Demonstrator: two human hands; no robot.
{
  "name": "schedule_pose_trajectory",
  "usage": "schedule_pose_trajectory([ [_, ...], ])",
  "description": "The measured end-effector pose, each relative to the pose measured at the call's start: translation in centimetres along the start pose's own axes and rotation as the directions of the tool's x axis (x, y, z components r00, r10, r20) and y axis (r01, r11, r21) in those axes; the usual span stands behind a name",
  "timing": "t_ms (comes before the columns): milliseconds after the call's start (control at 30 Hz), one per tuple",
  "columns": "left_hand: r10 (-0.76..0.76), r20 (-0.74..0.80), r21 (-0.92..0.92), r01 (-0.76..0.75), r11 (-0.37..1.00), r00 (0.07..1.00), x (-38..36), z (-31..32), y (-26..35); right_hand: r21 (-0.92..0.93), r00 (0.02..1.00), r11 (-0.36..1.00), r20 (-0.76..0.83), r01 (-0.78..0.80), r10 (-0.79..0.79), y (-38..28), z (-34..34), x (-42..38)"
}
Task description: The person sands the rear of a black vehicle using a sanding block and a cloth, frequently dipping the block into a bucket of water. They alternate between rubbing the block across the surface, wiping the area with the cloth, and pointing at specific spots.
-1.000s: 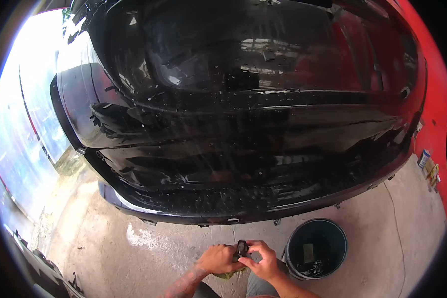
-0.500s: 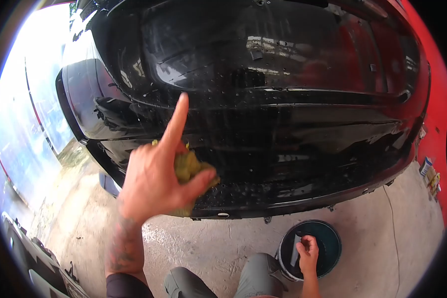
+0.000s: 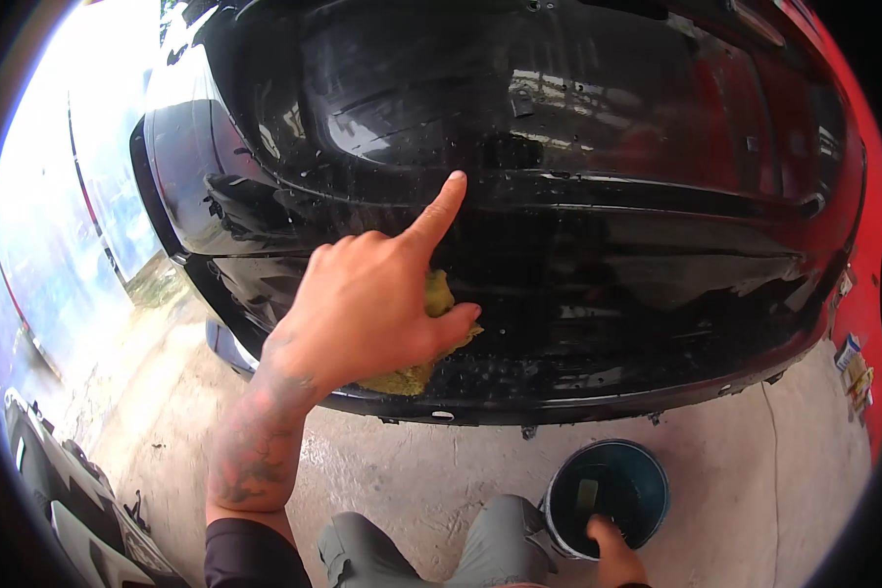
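My left hand (image 3: 372, 299) holds a wet yellow-green sponge (image 3: 412, 377) under its palm and thumb, against the lower left of a glossy black car panel (image 3: 578, 245) dotted with drops. Its index finger points up across the panel. Low on the right, my right hand (image 3: 608, 534) reaches into a dark bucket (image 3: 559, 495) on the floor. Its fingers are partly hidden down in the bucket. Just above them a small pale rectangular piece (image 3: 587, 493) shows in the bucket; whether the fingers touch it is unclear.
Concrete floor (image 3: 715, 470) lies below the panel. A red surface (image 3: 877, 392) stands on the right, with small packets (image 3: 856, 377) near its foot. Black and grey parts (image 3: 69, 500) lie at the lower left. My knees are beside the bucket.
My left hand has moved right across the panel with the sponge. My right hand has gone lower into the bucket, and the pale piece it held up now lies deeper inside. The view has shifted slightly.
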State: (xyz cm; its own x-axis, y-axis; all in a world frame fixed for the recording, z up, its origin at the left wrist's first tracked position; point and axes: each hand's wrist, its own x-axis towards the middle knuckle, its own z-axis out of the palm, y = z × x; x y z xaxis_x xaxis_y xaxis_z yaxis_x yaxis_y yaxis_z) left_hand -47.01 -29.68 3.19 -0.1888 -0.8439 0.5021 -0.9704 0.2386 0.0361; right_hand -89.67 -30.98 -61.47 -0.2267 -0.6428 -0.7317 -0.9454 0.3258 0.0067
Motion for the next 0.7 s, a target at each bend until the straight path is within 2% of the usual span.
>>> schedule_pose_trajectory([
  [67, 0.077, -0.174, -0.11, -0.097, 0.989, 0.982, -1.1, -0.4, -1.3, 0.289, 0.965, 0.957, -0.255, 0.02, 0.057, 0.6, 5.0, 4.0],
  [100, 0.018, -0.32, -0.255, -0.105, 0.961, 0.947, -1.5, -0.8, -1.9, 0.305, 0.962, 0.952, -0.266, 0.021, 0.064, 0.7, 6.6, 5.9],
  [133, 0.033, -0.461, -0.202, -0.141, 0.969, 0.887, -1.7, -1.6, -2.4, 0.32, 0.958, 0.947, -0.277, 0.022, 0.071, 0.9, 8.3, 8.0],
  [167, -0.12, -0.498, -0.317, -0.052, 0.947, 0.859, -1.9, -2.5, -2.7, 0.211, 0.983, 0.977, -0.18, -0.006, 0.045, 1.4, 9.3, 10.1],
  [200, -0.199, -0.562, -0.367, -0.026, 0.93, 0.803, -1.9, -3.0, -3.2, 0.096, 0.996, 0.995, -0.079, -0.023, 0.031, 1.9, 9.7, 11.0],
  [233, -0.175, -0.668, -0.305, -0.052, 0.951, 0.723, -1.4, -3.2, -3.7, 0.019, 0.999, 1.0, -0.038, 0.008, -0.007, 1.9, 8.6, 9.5],
  [300, -0.082, -0.772, -0.225, -0.151, 0.963, 0.631, 0.2, -3.1, -4.1, -0.128, 0.996, 0.989, 0.053, 0.077, -0.071, 2.2, 5.1, 5.7],
  [333, -0.034, -0.817, -0.18, -0.199, 0.963, 0.576, 1.2, -2.9, -4.3, -0.141, 0.993, 0.984, 0.06, 0.105, -0.097, 2.4, 4.5, 5.2],
  [400, 0.122, -0.832, -0.069, -0.32, 0.945, 0.541, 3.5, -1.9, -3.4, -0.165, 0.986, 0.974, 0.073, 0.158, -0.148, 2.8, 3.4, 4.1],
  [467, 0.434, -0.743, 0.256, -0.384, 0.887, 0.51, 5.5, -0.8, -2.4, -0.147, 0.984, 0.975, 0.087, 0.165, -0.153, 2.6, 2.2, 2.1],
  [533, 0.611, -0.63, 0.39, -0.485, 0.783, 0.479, 7.4, 1.2, -2.3, -0.143, 0.988, 0.977, 0.041, 0.156, -0.151, 1.6, -0.1, -1.5],
  [567, 0.602, -0.584, 0.377, -0.475, 0.795, 0.544, 7.2, 0.7, -2.3, -0.146, 0.989, 0.978, -0.008, 0.147, -0.15, 0.7, -1.3, -3.9],
  [700, 0.573, -0.521, 0.424, -0.391, 0.817, 0.633, 4.6, -1.5, -6.7, -0.045, 0.959, 0.979, -0.199, 0.198, -0.203, 1.5, -7.0, -10.1],
])
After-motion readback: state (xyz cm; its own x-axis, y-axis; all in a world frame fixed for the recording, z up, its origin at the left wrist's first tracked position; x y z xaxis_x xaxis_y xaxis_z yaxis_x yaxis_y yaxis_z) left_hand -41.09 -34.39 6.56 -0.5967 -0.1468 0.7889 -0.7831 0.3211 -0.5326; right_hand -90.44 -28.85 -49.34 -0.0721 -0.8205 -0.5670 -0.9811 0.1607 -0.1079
